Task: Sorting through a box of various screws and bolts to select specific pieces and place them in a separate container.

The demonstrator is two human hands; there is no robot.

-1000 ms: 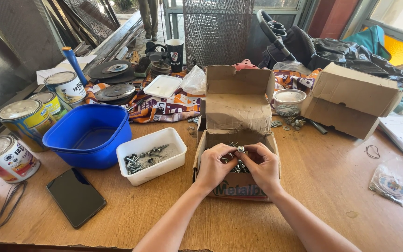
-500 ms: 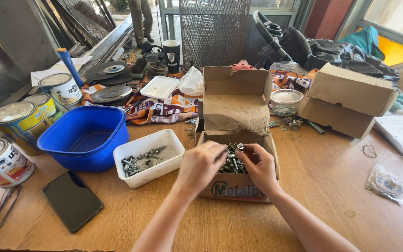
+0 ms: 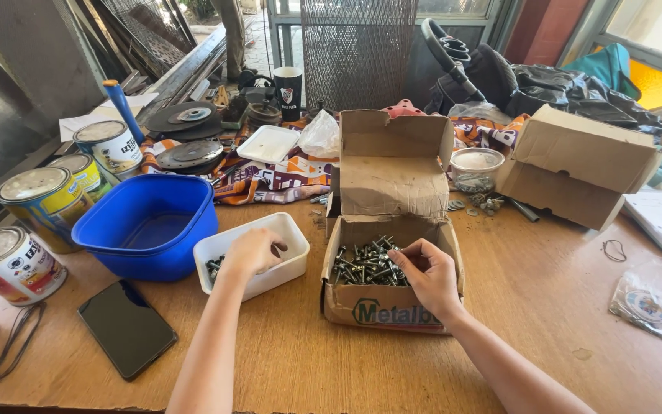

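Head view: a person's two bare hands work over a wooden surface (image 3: 392, 360) crowded with containers.
Left hand: the left hand (image 3: 250, 251) hangs over the white tray (image 3: 289, 264), fingers curled downward into it; whether they pinch anything cannot be told.
White tray: a shallow white plastic container with a few bolts, just right of the blue tub (image 3: 147, 222) and just left of the open box.
Right hand: the right hand (image 3: 427, 276) rests at the right edge of the open cardboard box (image 3: 392, 310), fingers bent and pressed together on a bolt at the heap's edge.
Bolts: a heap of grey bolts (image 3: 362, 264) fills the box, its flap standing upright behind.
Around: paint cans (image 3: 40, 199) at the left, a dark phone (image 3: 126, 328) lying flat near the front edge, a second cardboard box (image 3: 576, 165) at the back right.
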